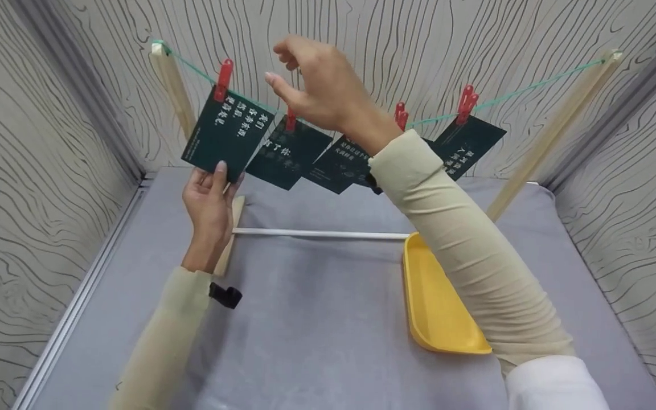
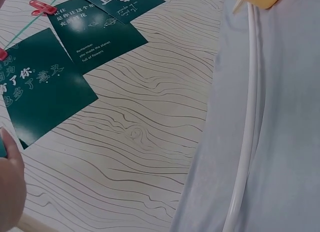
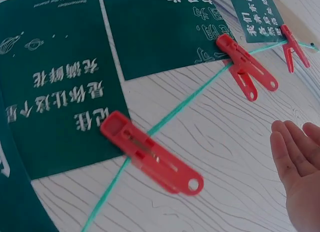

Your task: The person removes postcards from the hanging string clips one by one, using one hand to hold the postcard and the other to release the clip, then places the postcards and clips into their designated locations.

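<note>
A dark green card [image 1: 222, 136] with white lettering hangs at the left end of a green string, clipped at its top by a red clothespin [image 1: 224, 80]. My left hand [image 1: 209, 196] pinches this card's lower edge, thumb on the printed face. My right hand [image 1: 328, 85] is raised in front of the string, fingers loosely bent and holding nothing. In the right wrist view, its fingers [image 3: 295, 152] are apart from the red clothespins [image 3: 247, 67]. Several more green cards [image 2: 50, 92] hang along the string, partly hidden in the head view by my right forearm.
Two wooden posts [image 1: 556, 136] hold up the green string [image 1: 538, 85], and a white rod [image 1: 322, 233] runs low between their bases. On the grey cloth, a yellow tray [image 1: 436, 307] sits partly under my right forearm. Wood-patterned panels [image 1: 49, 188] enclose the table.
</note>
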The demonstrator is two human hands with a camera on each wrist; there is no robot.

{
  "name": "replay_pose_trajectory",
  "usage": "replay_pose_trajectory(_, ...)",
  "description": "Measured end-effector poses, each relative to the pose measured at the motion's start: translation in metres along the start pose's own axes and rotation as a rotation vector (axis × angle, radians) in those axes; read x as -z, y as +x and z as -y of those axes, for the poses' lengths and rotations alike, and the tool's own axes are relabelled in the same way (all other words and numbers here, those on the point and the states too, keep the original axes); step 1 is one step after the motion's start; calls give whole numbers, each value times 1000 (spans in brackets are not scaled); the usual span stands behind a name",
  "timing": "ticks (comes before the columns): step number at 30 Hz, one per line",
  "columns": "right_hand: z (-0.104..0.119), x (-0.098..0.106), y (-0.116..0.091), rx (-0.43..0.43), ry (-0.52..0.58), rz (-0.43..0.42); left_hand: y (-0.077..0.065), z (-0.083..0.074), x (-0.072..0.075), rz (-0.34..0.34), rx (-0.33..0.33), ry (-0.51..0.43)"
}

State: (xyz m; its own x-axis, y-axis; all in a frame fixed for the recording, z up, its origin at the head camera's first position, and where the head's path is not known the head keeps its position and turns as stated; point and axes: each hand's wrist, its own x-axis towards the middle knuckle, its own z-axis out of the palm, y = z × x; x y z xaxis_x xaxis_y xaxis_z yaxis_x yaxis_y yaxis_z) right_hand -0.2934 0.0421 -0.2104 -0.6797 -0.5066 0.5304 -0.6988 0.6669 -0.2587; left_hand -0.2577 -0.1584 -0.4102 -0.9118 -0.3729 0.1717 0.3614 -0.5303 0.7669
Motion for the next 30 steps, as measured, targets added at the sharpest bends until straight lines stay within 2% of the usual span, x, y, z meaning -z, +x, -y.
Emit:
replay_pose_trajectory(5,2,-5,2,-77,106,37,0,0,-4,1,10,-2)
replay_pose_trajectory(14,16,-24,15,-233,149,155,2,-2,2,-36,-3,-33)
replay_pose_trajectory(23,25,-35,29,-290,210,135,4,-3,1,-35,2,-42)
replay_pose_trajectory(30,29,-45,39,-280,277,126,7,-7,3,-70,0,-49)
